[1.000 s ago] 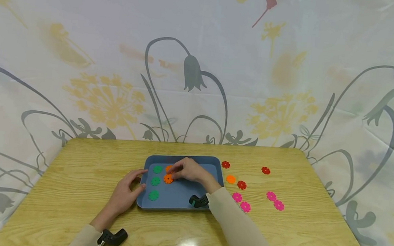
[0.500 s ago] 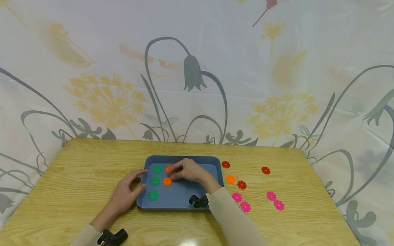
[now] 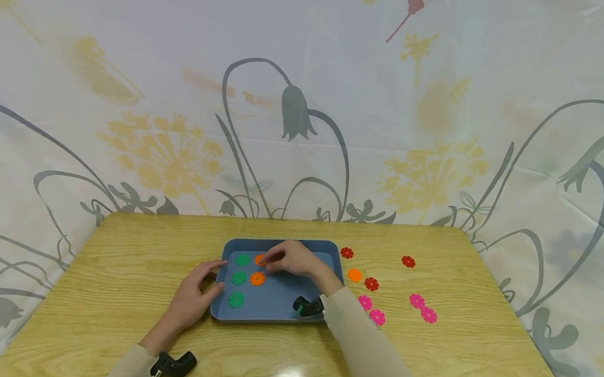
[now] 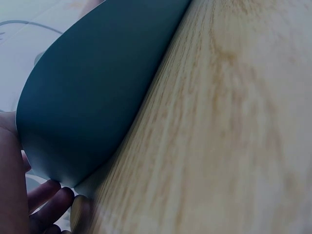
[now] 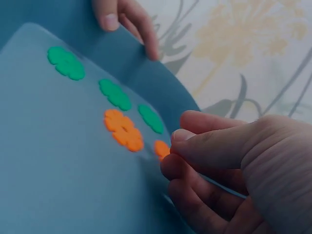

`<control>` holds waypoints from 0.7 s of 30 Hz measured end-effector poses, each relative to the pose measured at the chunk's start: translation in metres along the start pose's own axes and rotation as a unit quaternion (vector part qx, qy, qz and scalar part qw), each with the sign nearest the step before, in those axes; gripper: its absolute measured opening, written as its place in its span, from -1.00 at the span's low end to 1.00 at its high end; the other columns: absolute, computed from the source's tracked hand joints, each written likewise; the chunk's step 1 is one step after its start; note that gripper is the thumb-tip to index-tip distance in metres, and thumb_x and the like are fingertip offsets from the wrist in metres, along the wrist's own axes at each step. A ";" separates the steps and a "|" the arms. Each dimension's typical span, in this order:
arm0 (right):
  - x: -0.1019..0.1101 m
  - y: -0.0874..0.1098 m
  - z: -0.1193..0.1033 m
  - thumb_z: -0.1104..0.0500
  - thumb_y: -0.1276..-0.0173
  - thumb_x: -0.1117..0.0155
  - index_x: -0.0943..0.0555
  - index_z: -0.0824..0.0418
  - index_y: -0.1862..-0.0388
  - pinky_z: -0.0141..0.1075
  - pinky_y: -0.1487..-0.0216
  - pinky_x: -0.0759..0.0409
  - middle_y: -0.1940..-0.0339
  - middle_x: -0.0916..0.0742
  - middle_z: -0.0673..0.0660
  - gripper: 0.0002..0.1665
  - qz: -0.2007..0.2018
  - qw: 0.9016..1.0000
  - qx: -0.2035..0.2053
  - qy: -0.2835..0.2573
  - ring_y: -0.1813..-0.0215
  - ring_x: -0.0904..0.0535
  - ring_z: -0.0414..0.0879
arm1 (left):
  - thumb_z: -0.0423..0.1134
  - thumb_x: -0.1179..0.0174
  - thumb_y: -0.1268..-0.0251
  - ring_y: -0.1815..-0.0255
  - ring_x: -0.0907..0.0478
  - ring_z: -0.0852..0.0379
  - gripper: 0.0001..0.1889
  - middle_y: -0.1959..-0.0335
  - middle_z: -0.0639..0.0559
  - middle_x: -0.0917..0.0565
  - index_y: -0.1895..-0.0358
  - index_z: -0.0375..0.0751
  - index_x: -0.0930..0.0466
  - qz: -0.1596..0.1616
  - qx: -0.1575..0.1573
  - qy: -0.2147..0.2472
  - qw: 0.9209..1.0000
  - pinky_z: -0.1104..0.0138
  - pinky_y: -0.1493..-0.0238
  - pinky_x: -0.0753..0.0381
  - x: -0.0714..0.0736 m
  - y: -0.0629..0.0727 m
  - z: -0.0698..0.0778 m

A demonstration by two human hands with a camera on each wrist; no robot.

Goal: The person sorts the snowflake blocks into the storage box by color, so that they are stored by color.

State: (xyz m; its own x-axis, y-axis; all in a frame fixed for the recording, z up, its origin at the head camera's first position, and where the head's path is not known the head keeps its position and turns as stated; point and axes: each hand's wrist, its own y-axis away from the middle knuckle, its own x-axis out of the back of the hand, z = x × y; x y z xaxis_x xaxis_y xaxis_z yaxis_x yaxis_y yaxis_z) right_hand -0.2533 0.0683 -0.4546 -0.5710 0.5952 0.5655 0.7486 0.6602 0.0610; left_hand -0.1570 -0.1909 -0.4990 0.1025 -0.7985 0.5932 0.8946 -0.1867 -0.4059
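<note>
A blue-grey rectangular tray (image 3: pixel 280 307) holds three green notched, flower-shaped discs in a column on its left: far (image 3: pixel 242 260), middle (image 3: pixel 239 278) and near (image 3: pixel 236 299). Beside them lie two orange notched discs, one near (image 3: pixel 257 278) and one far (image 3: pixel 259 259), partly covered by fingers. My left hand (image 3: pixel 191 295) holds the tray's left rim, thumb and forefinger over it, other fingers curled outside. Just over the orange discs hovers my right hand (image 3: pixel 292 259), fingers loosely bent. In the right wrist view the right hand (image 5: pixel 229 165) shows nothing between thumb and fingers.
Right of the tray on the wooden table (image 3: pixel 458 363) lie another orange disc (image 3: pixel 354 275), red discs such as this one (image 3: pixel 371 284), and several pink discs, one of them farther right (image 3: pixel 429 315). A flower-patterned cloth (image 3: pixel 303 171) hangs behind the table.
The nearer orange disc has slid slightly toward the person, level with the middle green disc. My right fingers have come off it and lifted a little. The left hand stays in place.
</note>
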 end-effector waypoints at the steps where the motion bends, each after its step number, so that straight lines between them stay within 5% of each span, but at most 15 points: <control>1: 0.002 0.001 -0.001 0.21 -0.21 -0.34 -0.73 0.10 0.15 -0.34 0.24 -0.52 0.23 -0.71 -0.12 -0.79 0.001 1.000 -0.001 0.000 0.28 -0.58 -0.23 | -0.38 -0.24 -0.18 0.15 -0.51 0.12 -0.54 -0.09 0.01 -0.51 -0.19 -0.14 -0.47 0.000 0.001 0.000 1.000 0.10 0.15 -0.46 0.000 0.000 0.000; 21: 0.074 0.052 0.012 0.29 -0.26 -0.27 -0.65 0.28 0.02 -0.24 0.12 -0.54 0.12 -0.70 0.16 -0.70 0.108 0.993 0.005 -0.045 0.15 -0.60 -0.08 | -0.37 -0.23 -0.19 0.11 -0.50 0.08 -0.54 -0.12 -0.01 -0.49 -0.20 -0.14 -0.46 -0.005 0.012 0.003 1.000 0.05 0.10 -0.44 0.000 0.000 0.001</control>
State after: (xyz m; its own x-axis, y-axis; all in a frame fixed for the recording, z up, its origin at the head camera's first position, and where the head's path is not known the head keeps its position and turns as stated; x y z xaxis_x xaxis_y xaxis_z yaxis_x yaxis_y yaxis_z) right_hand -0.2604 0.1519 -0.4193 -0.4259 0.7615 0.4885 0.8536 0.5172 -0.0620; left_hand -0.1563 -0.1907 -0.4985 0.0914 -0.8002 0.5927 0.9057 -0.1805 -0.3834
